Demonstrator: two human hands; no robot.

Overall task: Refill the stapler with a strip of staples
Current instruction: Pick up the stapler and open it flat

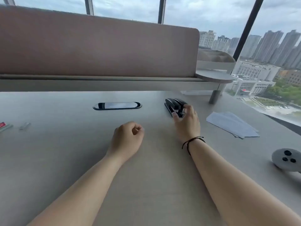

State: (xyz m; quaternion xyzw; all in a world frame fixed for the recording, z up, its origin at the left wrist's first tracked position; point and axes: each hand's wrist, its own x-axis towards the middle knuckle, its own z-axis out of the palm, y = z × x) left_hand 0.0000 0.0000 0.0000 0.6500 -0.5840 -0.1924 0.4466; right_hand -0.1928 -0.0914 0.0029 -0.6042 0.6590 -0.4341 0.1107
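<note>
A black stapler (174, 104) lies on the grey desk (65, 160), right of centre near the back. My right hand (187, 123) is at its near end with fingers apart, the thumb and fingertips beside or touching it; no firm grip shows. My left hand (127, 137) rests on the desk in a loose fist with nothing visible in it. A loose strip of staples (25, 126) lies far left, beside a red staple box (2, 124) and more staples (7, 127) at the frame's edge.
An oval cable port (117, 105) is set in the desk at the back centre. White paper sheets (232, 124) lie at the right. A grey round device (287, 159) sits at the right edge. A brown partition (97, 46) stands behind the desk, with windows beyond.
</note>
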